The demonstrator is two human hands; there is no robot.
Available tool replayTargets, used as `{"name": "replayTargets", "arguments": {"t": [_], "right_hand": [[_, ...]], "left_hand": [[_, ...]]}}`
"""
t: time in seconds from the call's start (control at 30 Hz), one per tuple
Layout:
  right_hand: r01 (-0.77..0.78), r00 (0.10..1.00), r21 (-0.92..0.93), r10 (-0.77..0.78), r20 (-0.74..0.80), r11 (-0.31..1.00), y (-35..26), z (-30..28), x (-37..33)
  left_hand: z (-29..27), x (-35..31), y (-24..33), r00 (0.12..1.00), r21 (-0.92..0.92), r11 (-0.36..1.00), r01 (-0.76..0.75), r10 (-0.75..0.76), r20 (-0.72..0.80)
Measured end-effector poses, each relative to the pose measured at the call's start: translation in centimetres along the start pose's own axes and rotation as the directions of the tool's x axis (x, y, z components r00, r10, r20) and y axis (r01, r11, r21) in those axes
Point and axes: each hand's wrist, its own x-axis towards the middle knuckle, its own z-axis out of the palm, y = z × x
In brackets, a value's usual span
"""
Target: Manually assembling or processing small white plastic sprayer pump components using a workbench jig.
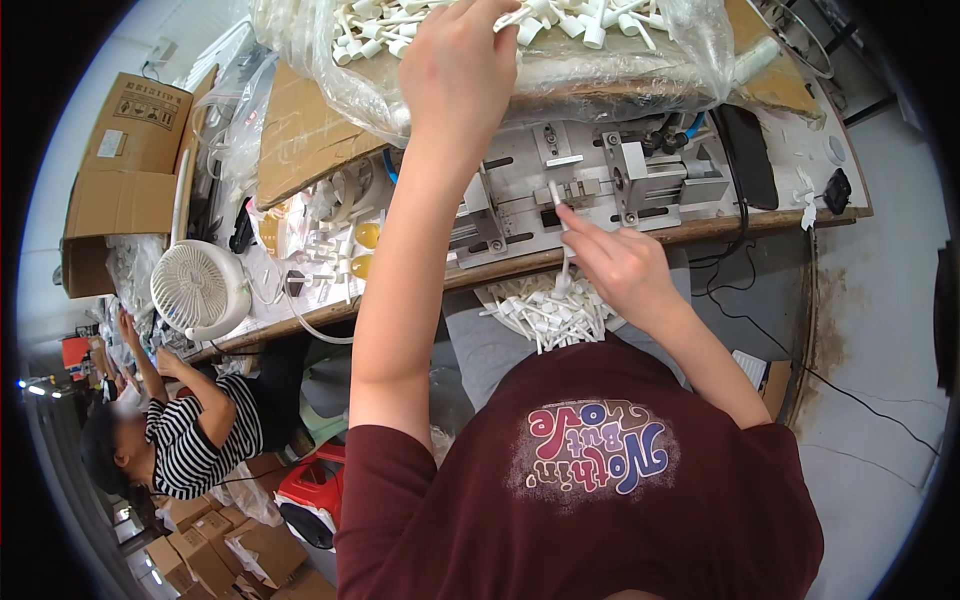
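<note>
While seated at the bench (800, 155), held the left hand (455, 65) curled at twelve o'clock, with fingertips at a heap of white parts (592, 32) on clear plastic (640, 78); could not tell gripping from mere touching there. Held the right hand (625, 265) between two and three o'clock, with fingers together against a slim white part (556, 190) at one o'clock, over the metal fixture (584, 188); could not confirm a pinch because of the hidden thumb. Showed more pieces in a lap pile (555, 315) toward three o'clock, near centre. Appeared to be at a loading or unloading step, combined with picking from the heap. Seemed to call next for guiding the slim part squarely, with fingertips clear of the metal.
</note>
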Motion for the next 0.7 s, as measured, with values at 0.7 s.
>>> {"name": "replayTargets", "arguments": {"t": [0.7], "right_hand": [[-0.247, 0.943, 0.422, 0.317, -0.104, 0.872, 3.3, -4.0, 10.1]], "left_hand": [[-8.0, -3.2, 0.7, 0.991, -0.018, 0.990, -0.137, 0.137, 0.001]]}}
